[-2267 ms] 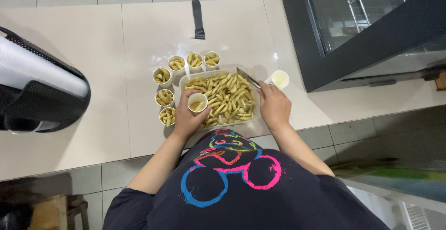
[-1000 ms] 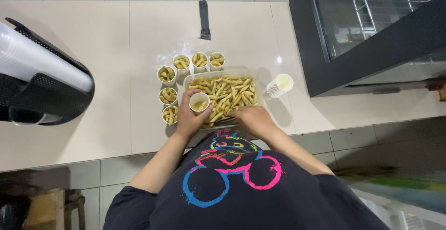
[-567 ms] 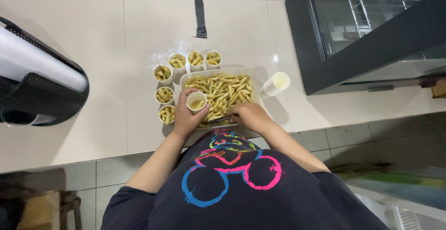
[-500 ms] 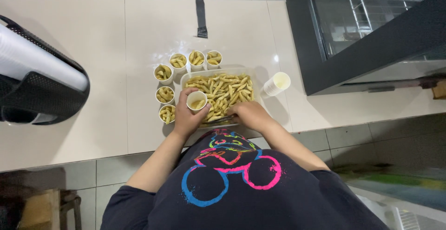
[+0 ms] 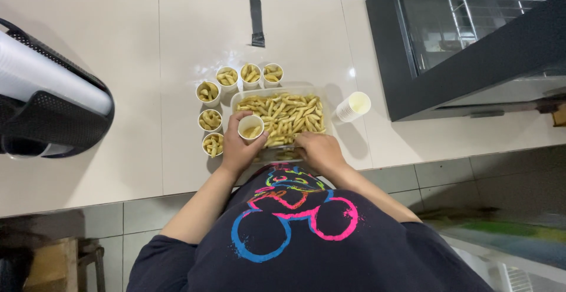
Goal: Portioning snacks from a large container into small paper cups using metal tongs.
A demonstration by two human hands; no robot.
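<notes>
cream counter (image 5: 118, 62) bears snack tray (image 5: 321, 94), filled cups (image 5: 227, 77).

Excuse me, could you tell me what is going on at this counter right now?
A person stands at a pale counter, portioning finger-shaped snacks from a clear tray into small paper cups. The left hand holds one partly filled cup at the tray's near left corner, while the right hand reaches into the snacks at the tray's near edge. Six filled cups stand along the tray's left and far sides, and a stack of empty cups lies to its right.
</notes>
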